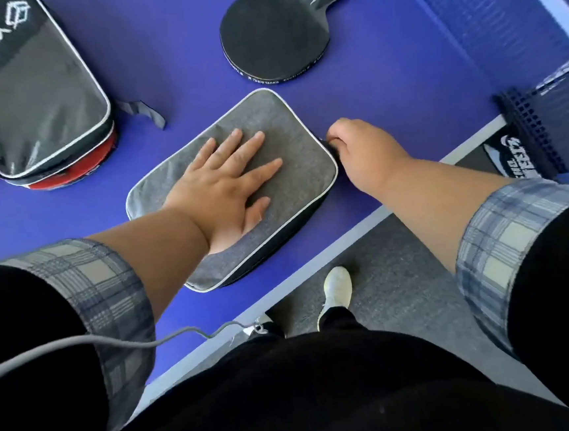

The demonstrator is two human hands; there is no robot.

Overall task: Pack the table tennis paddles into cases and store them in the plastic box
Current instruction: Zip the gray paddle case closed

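Note:
A grey fabric paddle case [290, 135] with white piping lies near the front edge of the blue table. My left hand [225, 186] rests flat on top of it, fingers spread. At the case's right corner my right hand [356, 150] is closed around what looks like the zipper pull. A bare black paddle [274, 34] with a grey handle lies just beyond the case. At the far left a black case [20, 83] with white lettering lies half open, and a red paddle [72, 168] peeks out from under its front edge.
The table net [485, 8] and its black post clamp [526, 125] stand at the right. The table's white front edge [372, 214] runs diagonally, with grey carpet and my white shoe [336, 288] below. A grey cable [115, 343] crosses my left sleeve.

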